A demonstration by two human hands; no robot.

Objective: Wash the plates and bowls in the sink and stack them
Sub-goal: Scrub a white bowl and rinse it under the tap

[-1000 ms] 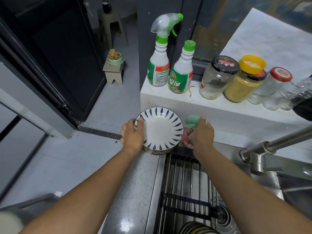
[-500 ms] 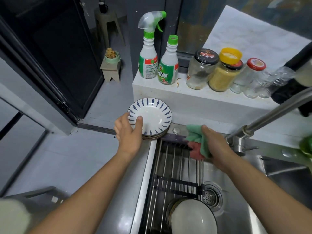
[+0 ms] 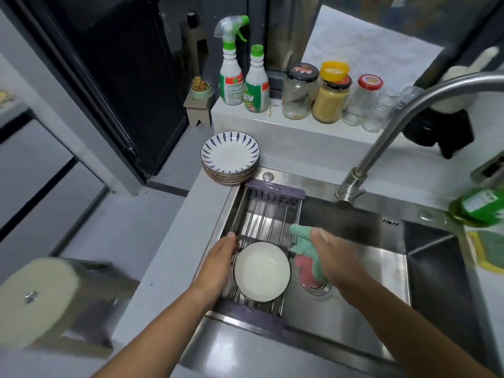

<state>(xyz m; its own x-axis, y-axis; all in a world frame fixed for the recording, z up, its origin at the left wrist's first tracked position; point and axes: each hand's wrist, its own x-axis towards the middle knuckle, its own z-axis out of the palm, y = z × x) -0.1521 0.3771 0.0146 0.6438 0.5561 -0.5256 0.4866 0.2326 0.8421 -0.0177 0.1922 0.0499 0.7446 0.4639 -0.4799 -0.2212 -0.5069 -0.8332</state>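
Observation:
A white bowl (image 3: 261,271) with a dark rim sits on the wire rack (image 3: 268,214) over the left part of the steel sink (image 3: 360,257). My left hand (image 3: 219,264) holds the bowl at its left rim, with the fingers partly hidden behind it. Just right of the bowl, my right hand (image 3: 331,257) grips a green and pink cloth (image 3: 306,253) above the drain. A stack of blue-patterned plates (image 3: 230,155) stands on the counter corner behind the sink, with no hand on it.
The faucet (image 3: 381,137) arches over the sink from the back right. Two spray bottles (image 3: 242,77) and several jars (image 3: 330,96) line the ledge behind. A green soap bottle (image 3: 480,205) and a sponge (image 3: 485,249) lie at the sink's right edge.
My left hand let go of the plate stack and came down to the bowl on the rack. My right hand moved nearer with the cloth, down over the sink.

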